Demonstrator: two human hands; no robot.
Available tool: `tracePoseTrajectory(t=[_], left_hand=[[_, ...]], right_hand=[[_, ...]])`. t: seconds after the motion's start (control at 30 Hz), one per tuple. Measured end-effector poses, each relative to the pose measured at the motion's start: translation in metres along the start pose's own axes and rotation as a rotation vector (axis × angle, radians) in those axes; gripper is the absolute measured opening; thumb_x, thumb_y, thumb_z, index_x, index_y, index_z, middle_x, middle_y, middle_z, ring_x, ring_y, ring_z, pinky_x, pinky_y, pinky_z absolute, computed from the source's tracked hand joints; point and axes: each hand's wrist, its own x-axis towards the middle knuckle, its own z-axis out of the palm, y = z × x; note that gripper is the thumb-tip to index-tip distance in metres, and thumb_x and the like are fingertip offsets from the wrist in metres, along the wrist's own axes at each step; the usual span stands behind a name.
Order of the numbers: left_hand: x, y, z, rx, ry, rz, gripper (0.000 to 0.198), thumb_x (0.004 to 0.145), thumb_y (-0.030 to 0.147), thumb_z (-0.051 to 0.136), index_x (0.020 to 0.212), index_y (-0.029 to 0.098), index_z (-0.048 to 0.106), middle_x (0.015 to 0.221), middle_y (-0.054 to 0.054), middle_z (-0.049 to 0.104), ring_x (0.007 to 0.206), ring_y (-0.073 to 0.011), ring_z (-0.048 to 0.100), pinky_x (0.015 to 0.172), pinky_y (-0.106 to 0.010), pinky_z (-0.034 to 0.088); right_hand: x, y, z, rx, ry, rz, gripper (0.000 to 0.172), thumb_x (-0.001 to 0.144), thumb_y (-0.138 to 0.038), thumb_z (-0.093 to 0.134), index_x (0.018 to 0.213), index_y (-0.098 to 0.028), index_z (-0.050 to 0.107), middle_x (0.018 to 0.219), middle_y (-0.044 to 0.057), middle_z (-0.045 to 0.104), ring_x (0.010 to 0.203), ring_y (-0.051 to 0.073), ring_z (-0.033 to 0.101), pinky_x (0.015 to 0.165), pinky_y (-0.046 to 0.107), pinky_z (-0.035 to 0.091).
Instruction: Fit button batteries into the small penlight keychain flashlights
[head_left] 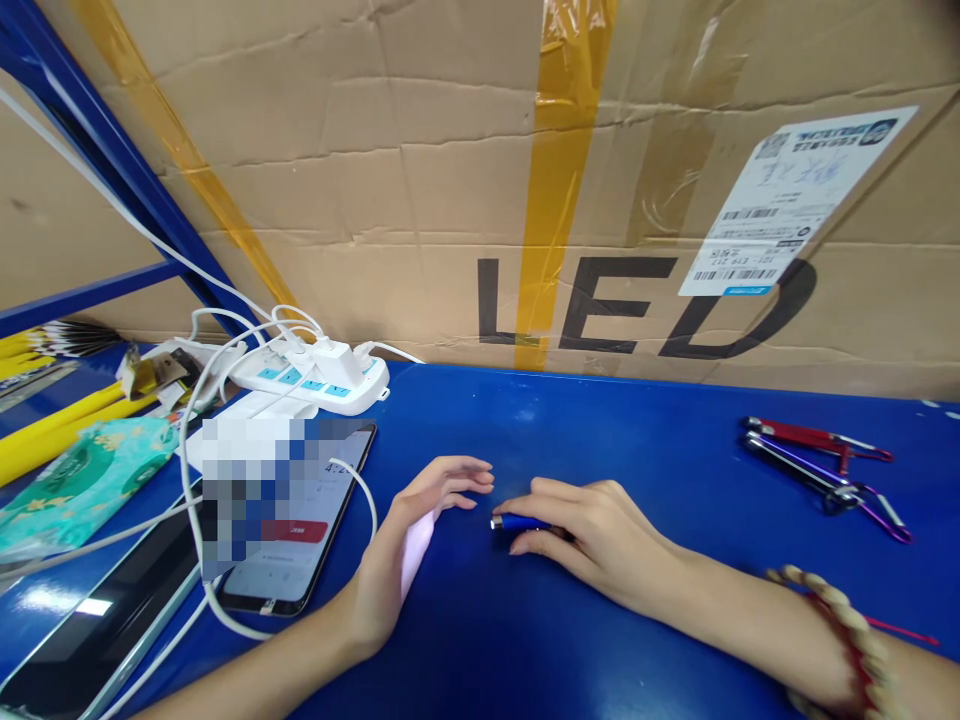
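Note:
My right hand [581, 535] lies on the blue table [600, 440] with its fingers closed round a small blue flashlight [514, 522], whose silver tip points left. A patch of pale light falls on the palm of my left hand [420, 545]. That hand stands on its edge just left of the tip, fingers stretched out and empty. A bead bracelet [847, 625] is on my right wrist.
A phone [300, 530] on a white cable lies left of my left hand, beside a white power strip [315, 378]. Several red and purple pen lights [825, 465] lie at the right. A big cardboard box [525, 180] closes off the back. A tissue pack [82, 480] sits far left.

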Motion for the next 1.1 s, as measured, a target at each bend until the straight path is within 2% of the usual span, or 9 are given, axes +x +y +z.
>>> tracePoseTrajectory(t=[0.23,0.37,0.63,0.73,0.8,0.87,0.97,1.03,1.1], left_hand=[[-0.001,-0.003,-0.001,-0.012,-0.013,-0.002,0.033,0.085,0.035,0.039,0.101,0.017,0.062,0.110,-0.009,0.057,0.111,-0.0294,0.046,0.093,-0.038,0.032],[-0.001,-0.004,-0.002,-0.015,-0.019,0.010,0.033,0.087,0.033,0.037,0.102,0.017,0.062,0.111,-0.009,0.057,0.112,-0.0298,0.046,0.095,-0.039,0.031],[-0.001,-0.007,-0.005,-0.052,-0.001,-0.021,0.034,0.083,0.038,0.045,0.102,0.018,0.065,0.111,-0.009,0.061,0.116,-0.0322,0.045,0.097,-0.040,0.030],[0.001,-0.008,-0.006,-0.059,0.036,-0.044,0.036,0.079,0.042,0.051,0.101,0.018,0.067,0.111,-0.009,0.064,0.116,-0.0341,0.045,0.096,-0.040,0.032],[0.002,-0.007,-0.005,-0.058,0.060,-0.031,0.036,0.078,0.042,0.052,0.100,0.018,0.068,0.109,-0.010,0.066,0.115,-0.0353,0.048,0.094,-0.041,0.035],[0.003,-0.006,-0.003,-0.059,0.084,-0.017,0.035,0.078,0.041,0.051,0.098,0.018,0.069,0.104,-0.011,0.068,0.112,-0.0361,0.051,0.093,-0.042,0.037],[0.002,-0.002,0.000,-0.058,0.089,-0.014,0.034,0.079,0.042,0.050,0.097,0.020,0.069,0.101,-0.010,0.068,0.111,-0.0365,0.052,0.094,-0.044,0.039],[0.001,-0.001,0.000,-0.059,0.084,-0.019,0.035,0.079,0.044,0.050,0.099,0.022,0.068,0.104,-0.009,0.068,0.113,-0.0365,0.051,0.095,-0.044,0.039],[0.001,-0.002,-0.002,-0.059,0.087,-0.040,0.036,0.078,0.047,0.052,0.100,0.024,0.068,0.107,-0.007,0.068,0.117,-0.0371,0.049,0.095,-0.045,0.040]], right_hand=[[0.001,-0.002,-0.002,-0.036,-0.020,-0.020,0.048,0.095,-0.053,0.027,0.106,-0.024,0.065,0.084,0.000,0.068,0.064,0.009,0.064,0.053,0.019,0.038],[0.002,-0.003,-0.003,-0.044,-0.011,-0.008,0.048,0.095,-0.053,0.028,0.107,-0.024,0.064,0.084,0.000,0.067,0.066,0.010,0.064,0.054,0.019,0.039],[0.002,-0.004,-0.008,-0.067,0.064,0.066,0.036,0.099,-0.030,0.028,0.100,-0.022,0.063,0.089,0.000,0.068,0.071,0.011,0.064,0.061,0.021,0.042],[0.006,-0.001,-0.028,-0.100,0.193,0.136,0.031,0.099,-0.032,0.030,0.101,-0.022,0.060,0.095,0.000,0.068,0.080,0.012,0.065,0.067,0.021,0.044],[0.007,0.001,-0.051,-0.195,0.245,0.245,0.026,0.098,-0.036,0.035,0.106,-0.023,0.056,0.103,0.002,0.068,0.088,0.015,0.065,0.070,0.024,0.046],[0.005,0.003,-0.077,-0.342,0.194,0.391,0.023,0.095,-0.037,0.041,0.109,-0.022,0.054,0.105,0.003,0.068,0.091,0.020,0.065,0.070,0.029,0.047],[-0.011,0.009,-0.115,-0.492,-0.027,0.567,0.018,0.091,-0.028,0.049,0.106,-0.022,0.058,0.100,0.003,0.070,0.087,0.021,0.067,0.069,0.030,0.048],[-0.028,0.018,-0.135,-0.503,-0.107,0.630,0.008,0.078,-0.019,0.063,0.085,-0.023,0.067,0.073,0.000,0.071,0.063,0.019,0.068,0.054,0.026,0.045],[-0.045,0.032,-0.147,-0.482,-0.137,0.681,0.015,0.056,-0.014,0.078,0.059,-0.023,0.067,0.045,-0.006,0.060,0.036,0.013,0.056,0.039,0.022,0.038]])
